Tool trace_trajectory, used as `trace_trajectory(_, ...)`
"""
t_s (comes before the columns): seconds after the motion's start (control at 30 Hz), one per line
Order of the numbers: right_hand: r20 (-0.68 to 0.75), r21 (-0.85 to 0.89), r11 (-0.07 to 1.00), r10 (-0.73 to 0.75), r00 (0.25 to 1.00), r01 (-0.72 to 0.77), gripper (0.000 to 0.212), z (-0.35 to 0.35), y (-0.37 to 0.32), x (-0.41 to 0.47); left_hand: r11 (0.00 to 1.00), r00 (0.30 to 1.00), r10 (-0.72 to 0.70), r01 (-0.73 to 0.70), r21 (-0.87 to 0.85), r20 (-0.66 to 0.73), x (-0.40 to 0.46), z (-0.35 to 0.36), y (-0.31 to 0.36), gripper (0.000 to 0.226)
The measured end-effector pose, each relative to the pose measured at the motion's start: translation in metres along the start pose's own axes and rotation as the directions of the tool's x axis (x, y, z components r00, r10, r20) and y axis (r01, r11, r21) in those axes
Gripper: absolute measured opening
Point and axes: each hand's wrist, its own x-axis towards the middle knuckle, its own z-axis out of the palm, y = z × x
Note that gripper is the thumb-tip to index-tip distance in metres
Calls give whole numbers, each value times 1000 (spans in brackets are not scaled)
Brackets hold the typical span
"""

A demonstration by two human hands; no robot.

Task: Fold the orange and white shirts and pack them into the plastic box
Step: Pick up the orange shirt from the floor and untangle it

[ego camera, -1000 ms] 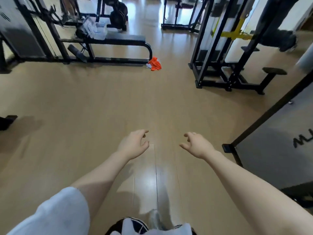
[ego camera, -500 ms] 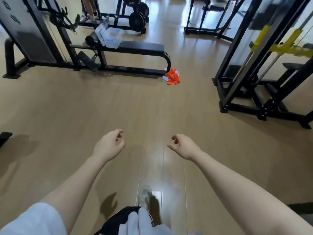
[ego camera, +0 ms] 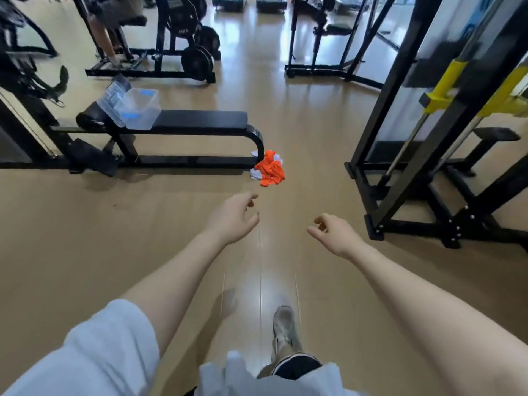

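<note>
A crumpled orange shirt (ego camera: 271, 169) lies on the wooden floor at the foot of a black gym bench (ego camera: 200, 120), with a white shirt (ego camera: 256, 174) bunched under and behind it. A clear plastic box (ego camera: 140, 107) stands on the bench's left end, its lid (ego camera: 112, 99) leaning against its left side. My left hand (ego camera: 234, 217) is stretched forward, just short of the shirts, fingers loosely curled and holding nothing. My right hand (ego camera: 333, 233) hovers to the right of it, also empty with fingers apart.
A black cable machine frame (ego camera: 411, 155) with yellow parts stands to the right. More black gym machines (ego camera: 183, 47) line the back, with a person's legs (ego camera: 108, 44) by one. My shoe (ego camera: 283, 324) is on the floor below.
The view has moved closer to the bench and shirts, which now appear larger and nearer. Both hands stay stretched forward, empty.
</note>
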Motion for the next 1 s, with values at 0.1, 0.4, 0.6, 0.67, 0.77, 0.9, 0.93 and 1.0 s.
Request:
trace_trajectory(0.1,-22,-24,999,-25,999,24,46,-47,1,96,999,1000,-8,7,-42,-28,98,1,7,46)
trace_trajectory(0.4,112,-13,992,-126,986,129,44,-100,-43,327,974,978,-203,197,-113,-51,299,-10,-47,44)
trace_trajectory(0.6,144,-17,985,-165,976,169,37,-96,-62,496,966,967,-254,252,-60,-19,453,0,-117,43)
trace_trajectory(0.67,149,2,990,-143,978,144,34,-103,-68,554,965,966,-259,259,-43,10,513,-1,-137,43)
trace_trajectory(0.77,169,40,998,-63,984,57,34,-121,-74,625,968,964,-250,252,-5,93,601,-5,-153,43)
trace_trajectory(0.9,161,95,995,15,987,-31,34,-142,-64,707,981,964,-192,185,54,184,710,-2,-158,43)
trace_trajectory(0.93,159,103,994,30,987,-47,33,-147,-58,725,984,963,-177,170,54,203,733,1,-156,43)
trace_trajectory(1.0,156,106,991,68,985,-85,32,-155,-42,763,989,958,-147,141,42,244,778,12,-152,43)
